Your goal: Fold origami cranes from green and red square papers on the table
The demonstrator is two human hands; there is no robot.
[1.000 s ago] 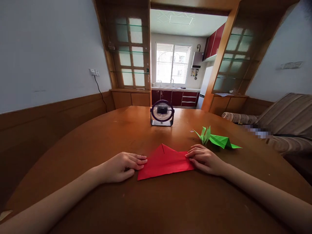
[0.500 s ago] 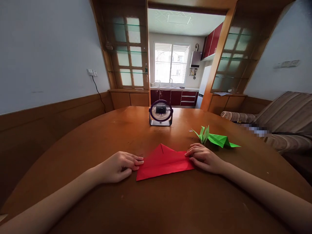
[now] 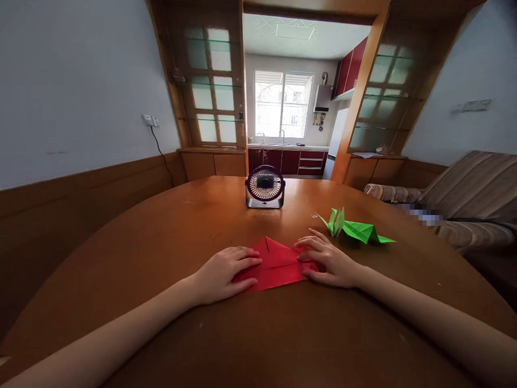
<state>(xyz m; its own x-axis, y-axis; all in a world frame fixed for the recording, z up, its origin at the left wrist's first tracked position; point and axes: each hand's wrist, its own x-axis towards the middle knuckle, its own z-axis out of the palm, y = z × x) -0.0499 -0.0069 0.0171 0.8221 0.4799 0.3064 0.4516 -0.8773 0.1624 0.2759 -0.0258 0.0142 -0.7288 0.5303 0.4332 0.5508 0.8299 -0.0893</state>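
A folded sheet of red origami paper [image 3: 278, 269] lies on the wooden table in front of me, with a peak at its far edge and a crease running across it. Over its left end rests my left hand [image 3: 232, 272], fingers spread and lying on the paper. My right hand [image 3: 323, 261] touches the right end, its fingers apart and bent, partly covering that corner. Just beyond the right hand stands a green folded-paper figure [image 3: 361, 231] with pointed tips.
A small dark purple desk fan [image 3: 265, 186] stands toward the far side of the round-edged wooden table [image 3: 161, 231]. To the right is a striped armchair [image 3: 476, 188]. A black cord [image 3: 161, 153] hangs from a wall socket at the left.
My left hand has slid right onto the red paper and spread its fingers. My right hand has moved slightly inward, its fingers now further apart over the paper's right end.
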